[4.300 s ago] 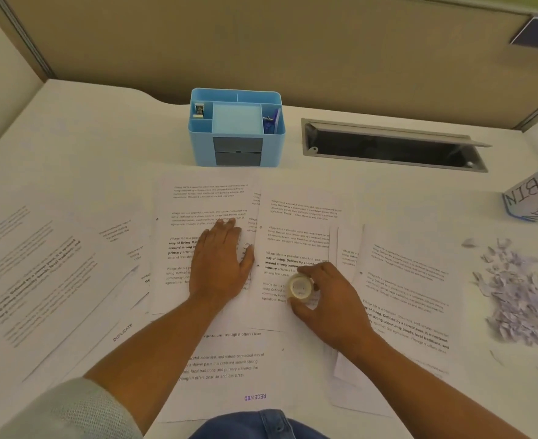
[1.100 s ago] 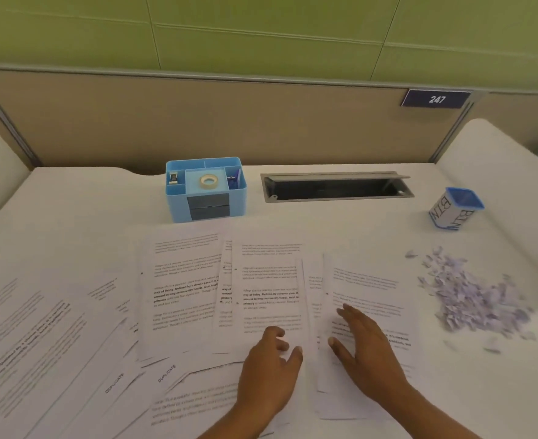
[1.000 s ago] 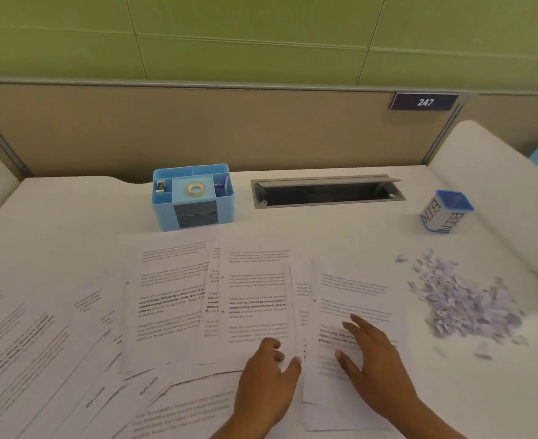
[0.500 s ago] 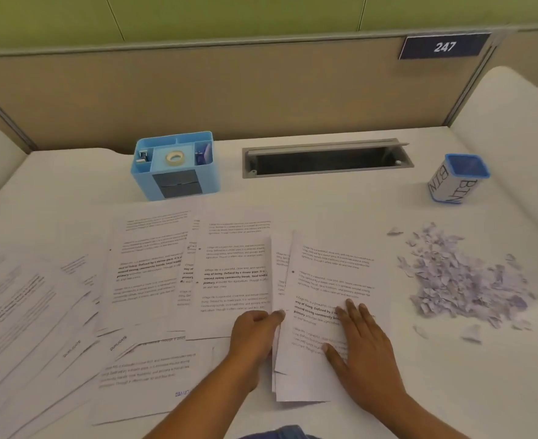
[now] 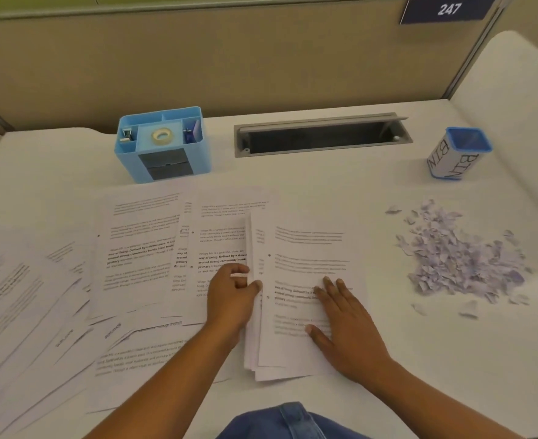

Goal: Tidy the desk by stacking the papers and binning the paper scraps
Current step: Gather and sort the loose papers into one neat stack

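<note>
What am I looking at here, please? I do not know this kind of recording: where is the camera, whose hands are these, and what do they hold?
There is no machine here. A person wears one camera on the head. It looks forward and down, so the two arms coming in from below are that person's own.

On the desk many printed sheets lie spread loosely on the left, with a small stack in the middle. A heap of paper scraps lies on the right, and behind it stands a cup marked BIN. At the back stands a blue organiser with a roll of tape on top.

The right hand lies flat on the small stack and holds it down. The left hand curls its fingers round the stack's left edge.
</note>
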Demonstrator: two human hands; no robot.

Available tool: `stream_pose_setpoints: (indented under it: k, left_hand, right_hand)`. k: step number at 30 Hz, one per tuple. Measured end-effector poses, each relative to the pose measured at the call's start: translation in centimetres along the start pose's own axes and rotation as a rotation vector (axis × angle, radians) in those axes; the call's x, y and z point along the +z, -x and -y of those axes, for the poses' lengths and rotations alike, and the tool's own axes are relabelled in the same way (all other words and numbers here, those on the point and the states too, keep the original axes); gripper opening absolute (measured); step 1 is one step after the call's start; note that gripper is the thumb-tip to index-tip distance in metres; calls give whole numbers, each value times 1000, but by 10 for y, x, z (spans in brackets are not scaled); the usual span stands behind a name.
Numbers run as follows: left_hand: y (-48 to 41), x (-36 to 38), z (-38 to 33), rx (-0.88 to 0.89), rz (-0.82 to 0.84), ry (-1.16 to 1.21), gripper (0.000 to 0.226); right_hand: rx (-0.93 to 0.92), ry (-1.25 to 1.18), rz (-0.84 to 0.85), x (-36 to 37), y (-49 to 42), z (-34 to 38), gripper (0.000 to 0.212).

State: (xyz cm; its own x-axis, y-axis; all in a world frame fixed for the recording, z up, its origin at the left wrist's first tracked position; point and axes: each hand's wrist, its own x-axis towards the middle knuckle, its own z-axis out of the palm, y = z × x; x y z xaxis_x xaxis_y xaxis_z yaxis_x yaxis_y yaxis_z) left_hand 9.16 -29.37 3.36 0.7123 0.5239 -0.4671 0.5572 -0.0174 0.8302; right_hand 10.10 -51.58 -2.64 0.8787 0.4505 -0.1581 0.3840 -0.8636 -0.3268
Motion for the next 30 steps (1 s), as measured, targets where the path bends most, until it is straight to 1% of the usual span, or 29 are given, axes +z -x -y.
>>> stream_pose_setpoints:
  k: [3, 6, 8, 10, 12, 14, 15, 17, 18, 19, 21, 23, 24, 28, 30]
  left_hand:
    - [-8, -18, 3, 116, -53, -96, 28]
    - [-12, -32, 9, 165, -80, -220, 33]
    - [-13, -36, 14, 139, -28, -296, 40]
    - [-12, -38, 16, 61, 53, -306, 45]
    - [-10, -37, 17, 8, 86, -265, 50]
    - [-10, -35, 16, -64, 94, -167, 54]
    - [-11, -34, 15, -107, 100, -110, 52]
    - [-13, -32, 12, -148, 107, -28, 33]
    - [-15, -32, 10, -150, 115, -4, 27]
    - [-17, -31, 9, -155, 134, 14, 26]
    - [-19, -29, 6, -186, 182, 68, 30]
    - [-17, -27, 1, -176, 233, 119, 12]
    - [-17, -26, 0, -154, 249, 119, 7]
    - [-16, -26, -1, -38, 242, 75, 19]
    - [-16, -29, 1, 6, 226, 75, 23]
  right_hand:
    - [-72, 14, 28, 4, -6, 14, 78]
    - [-63, 14, 17, 7, -10, 27, 79]
    - [-52, 24, 12, 9, -12, 34, 79]
    - [-39, 16, 10, 9, -13, 39, 78]
    - [-31, 13, 13, 9, -13, 43, 77]
    - [-30, 27, 13, 9, -12, 45, 76]
    - [-29, 31, 14, 9, -12, 46, 76]
    - [-21, 29, 19, 9, -12, 47, 76]
    - [-16, 31, 23, 9, -12, 48, 76]
    - [-11, 37, 28, 9, -12, 49, 76]
    - [-5, 37, 34, 9, -12, 50, 76]
    - [-3, 31, 36, 8, -12, 50, 76]
    - [-2, 29, 36, 8, -12, 50, 75]
    - [-4, 5, 40, 5, -11, 51, 76]
    - [-5, -65, 40, 1, -11, 51, 76]
